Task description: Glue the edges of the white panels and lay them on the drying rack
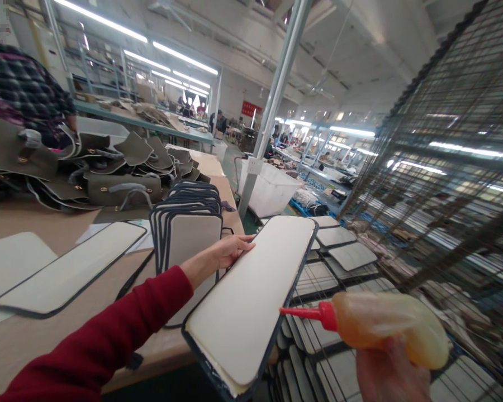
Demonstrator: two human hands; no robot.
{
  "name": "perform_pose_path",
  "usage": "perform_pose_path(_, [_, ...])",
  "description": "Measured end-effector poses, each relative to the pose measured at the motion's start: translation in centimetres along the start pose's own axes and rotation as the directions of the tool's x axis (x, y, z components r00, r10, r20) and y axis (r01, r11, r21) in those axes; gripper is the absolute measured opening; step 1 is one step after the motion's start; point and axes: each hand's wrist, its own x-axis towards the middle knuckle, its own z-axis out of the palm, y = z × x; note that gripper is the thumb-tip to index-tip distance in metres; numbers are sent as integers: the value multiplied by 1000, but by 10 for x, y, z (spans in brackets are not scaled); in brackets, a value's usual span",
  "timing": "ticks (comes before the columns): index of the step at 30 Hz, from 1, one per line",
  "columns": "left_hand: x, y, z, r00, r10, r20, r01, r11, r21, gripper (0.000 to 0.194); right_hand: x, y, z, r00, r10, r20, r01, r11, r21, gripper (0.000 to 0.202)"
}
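A long cream panel with rounded corners and a dark edge [251,296] slants across the middle of the view. My left hand [230,251] grips it at its left long edge, thumb on the face, the other fingers partly hidden. In my right hand [392,365] is a squeeze bottle [385,321] with amber liquid, lying nearly level. Its red nozzle points left, and the tip meets the panel's right edge. Yellowish glue-like smears show along the panel's lower border.
Similar panels [195,240] stand in a row on the brown table [167,354]; another panel [73,268] lies flat at left. Olive bag pieces [121,187] are heaped behind. Wire racks hold panels [354,257] at right. A post [272,100] rises beyond; a person [25,89] stands far left.
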Motion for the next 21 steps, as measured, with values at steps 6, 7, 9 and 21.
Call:
perform_pose_path(6, [5, -1, -3, 1000, 28, -2, -28, 1000, -2, 61, -5, -6, 8, 994, 57, -93, -56, 998, 12, 51])
perform_pose_path(7, [7, -1, -4, 1000, 31, -2, -31, 1000, -4, 62, -5, -6, 9, 993, 61, -101, -60, 998, 12, 51])
perform_pose_path(9, [9, -1, -5, 999, 37, 3, -37, 999, -5, 63, -5, -6, 8, 992, 70, -106, -70, 998, 4, 51])
perform_pose_path(21, [14, 4, -3, 998, 52, 25, -52, 999, 1, 66, -7, -3, 3, 998, 51, -23, -51, 999, 14, 53])
